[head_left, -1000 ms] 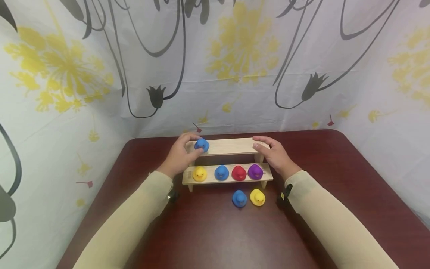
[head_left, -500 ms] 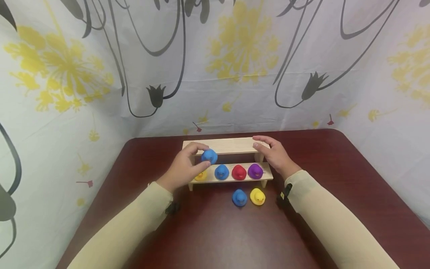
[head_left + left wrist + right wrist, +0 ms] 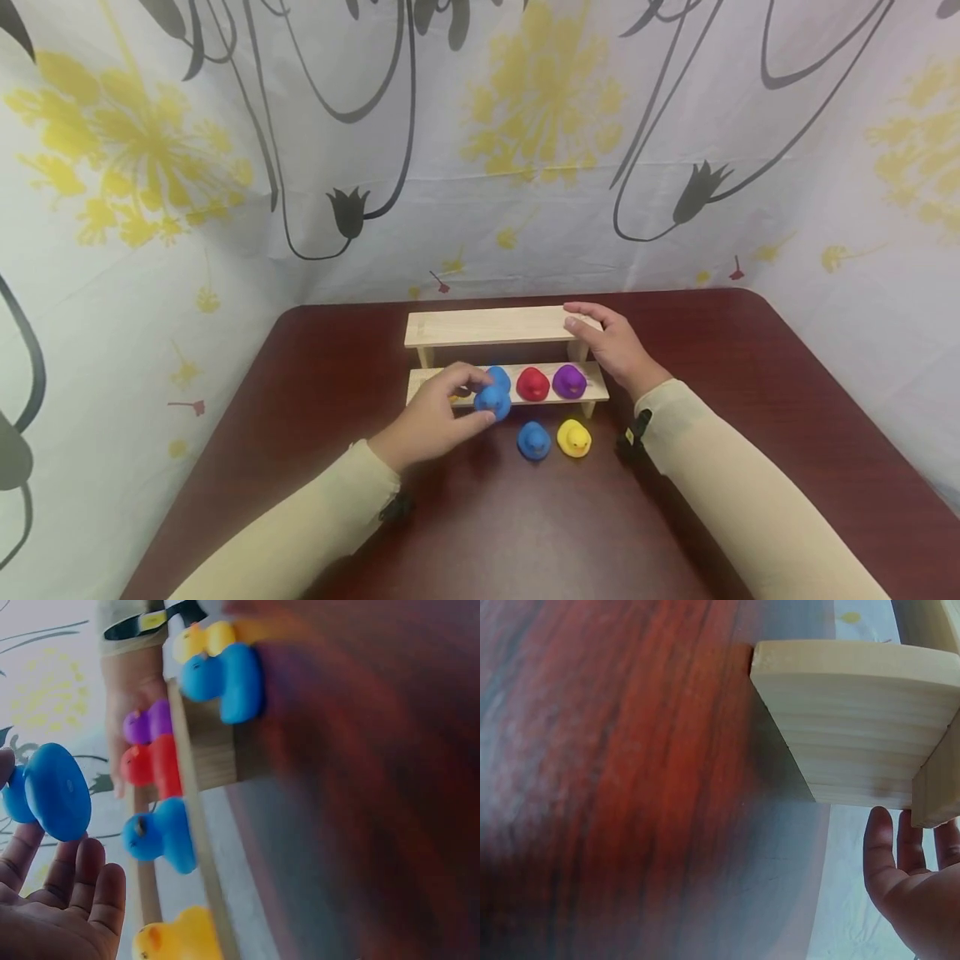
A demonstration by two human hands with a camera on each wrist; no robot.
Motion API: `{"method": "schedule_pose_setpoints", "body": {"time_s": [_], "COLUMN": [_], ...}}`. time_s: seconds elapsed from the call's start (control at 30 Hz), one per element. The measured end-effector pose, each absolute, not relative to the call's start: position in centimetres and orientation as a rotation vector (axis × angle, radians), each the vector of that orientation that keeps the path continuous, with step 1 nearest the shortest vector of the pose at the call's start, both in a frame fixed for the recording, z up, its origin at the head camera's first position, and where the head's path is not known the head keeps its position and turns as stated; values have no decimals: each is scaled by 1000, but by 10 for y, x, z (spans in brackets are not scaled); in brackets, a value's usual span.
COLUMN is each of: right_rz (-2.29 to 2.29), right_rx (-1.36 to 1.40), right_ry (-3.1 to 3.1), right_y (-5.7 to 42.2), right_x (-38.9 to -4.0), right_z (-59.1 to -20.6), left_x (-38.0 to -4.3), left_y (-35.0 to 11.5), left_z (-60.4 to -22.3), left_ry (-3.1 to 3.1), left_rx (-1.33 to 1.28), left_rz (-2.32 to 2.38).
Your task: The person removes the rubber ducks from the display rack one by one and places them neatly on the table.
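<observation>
Pinching a blue duck (image 3: 492, 402) in the air between left hand (image 3: 435, 425) thumb and fingers, in front of the low shelf (image 3: 597, 386). Holding it lower, nearer and farther right than half a second ago; clear now of the top shelf (image 3: 487, 325) and its left end, its spot a second ago. Hiding most of a yellow duck (image 3: 184, 937) behind those fingers, more than before. Just beyond the fingertips, a second blue duck (image 3: 176, 832); to their right, red duck (image 3: 533, 384), then purple duck (image 3: 570, 382). Right of the thumb, on the table (image 3: 510, 517), a third blue duck (image 3: 534, 441) and second yellow duck (image 3: 573, 438), both unmoved. Keeping the right hand (image 3: 617, 346) at the top shelf's right end, fingers loosely extended, thumb apart.
</observation>
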State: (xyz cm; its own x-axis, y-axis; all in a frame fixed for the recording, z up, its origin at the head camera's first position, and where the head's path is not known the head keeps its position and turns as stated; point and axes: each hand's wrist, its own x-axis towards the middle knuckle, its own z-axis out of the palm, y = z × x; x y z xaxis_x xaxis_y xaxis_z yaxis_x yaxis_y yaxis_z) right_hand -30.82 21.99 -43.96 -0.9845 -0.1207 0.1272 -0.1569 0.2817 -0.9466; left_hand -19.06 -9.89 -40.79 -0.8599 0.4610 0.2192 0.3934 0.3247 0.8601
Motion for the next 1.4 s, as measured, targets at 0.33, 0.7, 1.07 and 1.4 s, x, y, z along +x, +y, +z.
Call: {"method": "schedule_pose_setpoints", "body": {"time_s": [0.33,0.7,1.07,1.4], "right_rz": [1835,1831,1854,1851], "right_rx": [262,255,279,278], "right_ry": [-2490,-2491,-2469,-2473], "right_y": [219,222,221,219], "right_x": [-309,-312,-309,-309], "right_z": [-439,-444,-442,-441], "left_x": [-187,-185,-185,-187], "left_y": [-96,-86,-76,-73], "left_z": [-419,-434,-438,-441], "left_ry": [2560,2635,2702,2737], "left_rx": [808,757,688,690], "left_rz": [1404,1090,921,809]}}
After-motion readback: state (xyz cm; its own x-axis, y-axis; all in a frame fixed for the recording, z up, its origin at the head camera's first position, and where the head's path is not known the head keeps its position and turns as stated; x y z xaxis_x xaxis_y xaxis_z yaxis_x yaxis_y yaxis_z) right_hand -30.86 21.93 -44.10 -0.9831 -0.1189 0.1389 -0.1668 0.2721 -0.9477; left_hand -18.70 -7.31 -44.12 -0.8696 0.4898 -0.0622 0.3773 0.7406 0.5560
